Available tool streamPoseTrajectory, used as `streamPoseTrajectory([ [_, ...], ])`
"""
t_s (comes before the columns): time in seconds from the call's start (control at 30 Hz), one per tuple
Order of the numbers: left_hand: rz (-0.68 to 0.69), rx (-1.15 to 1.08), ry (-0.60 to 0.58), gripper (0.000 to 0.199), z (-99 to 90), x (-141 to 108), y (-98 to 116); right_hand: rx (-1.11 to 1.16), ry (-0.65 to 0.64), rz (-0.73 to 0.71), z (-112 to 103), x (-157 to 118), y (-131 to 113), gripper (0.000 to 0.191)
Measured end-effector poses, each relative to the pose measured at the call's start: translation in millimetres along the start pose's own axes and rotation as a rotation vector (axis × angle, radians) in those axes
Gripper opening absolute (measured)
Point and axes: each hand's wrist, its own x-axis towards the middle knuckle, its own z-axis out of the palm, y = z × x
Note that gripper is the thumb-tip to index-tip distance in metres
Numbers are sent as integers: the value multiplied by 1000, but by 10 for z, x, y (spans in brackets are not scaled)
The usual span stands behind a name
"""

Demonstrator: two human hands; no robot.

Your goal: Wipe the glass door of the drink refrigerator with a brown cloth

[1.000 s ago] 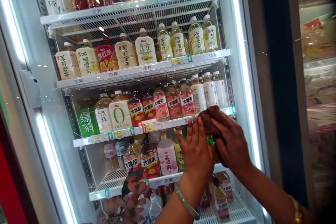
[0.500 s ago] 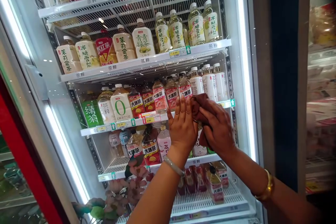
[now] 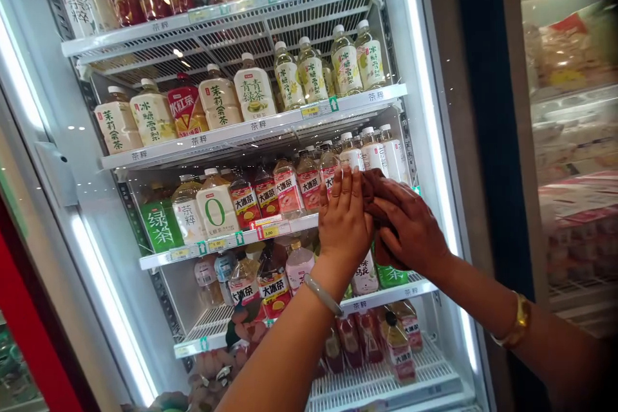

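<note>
My left hand (image 3: pixel 344 225), a pale bangle at its wrist, lies flat against the glass door of a lit drinks cooler, its fingers stretched upward. Just right of it, my right hand (image 3: pixel 410 225) presses a dark brown cloth (image 3: pixel 374 187) to the glass. The cloth bunches under and between its fingers and touches my left fingertips' side. A gold bracelet circles the right wrist. Behind the glass stand bottles, among them a white bottle with a green 0 (image 3: pixel 217 209) and red-labelled tea bottles (image 3: pixel 290 190), partly hidden by my hands.
Shelves of bottles (image 3: pixel 193 138) fill the cooler, with light strips (image 3: pixel 109 309) along both sides. A red frame edge (image 3: pixel 43 315) stands at the left. Reflected leaves show low on the glass. Another case with packaged goods (image 3: pixel 574 199) is at the right.
The view has shifted, so the cooler sits lower and further left. Both hands and the cloth have moved right across the glass relative to the bottles behind it.
</note>
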Motion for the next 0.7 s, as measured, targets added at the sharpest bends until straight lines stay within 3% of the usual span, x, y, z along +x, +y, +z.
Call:
streamPoseTrajectory([
  [0.1, 28, 13, -23, 78, 54, -52, 18, -52, 0, -115, -101, -1, 277, 47],
  [0.2, -27, 20, -9, 76, 89, 52, 90, -83, 45, 34, -128, 231, 426, 48],
  [0.3, -109, 9, 12, 78, 92, 298, 156, -57, 70, 151, -61, 447, 317, 53],
  [0.43, -89, -19, 17, 80, 86, 422, 135, -39, 30, -24, -19, 283, 227, 56],
  [0.53, 29, -16, -18, 75, 93, 325, 100, -110, -9, -151, -109, 89, 463, 46],
  [0.6, 65, -19, -50, 73, 88, 308, 122, -146, -51, -89, -191, 120, 662, 37],
  [0.7, 52, -49, -80, 74, 75, 475, 231, -156, -33, 138, -237, 400, 803, 42],
])
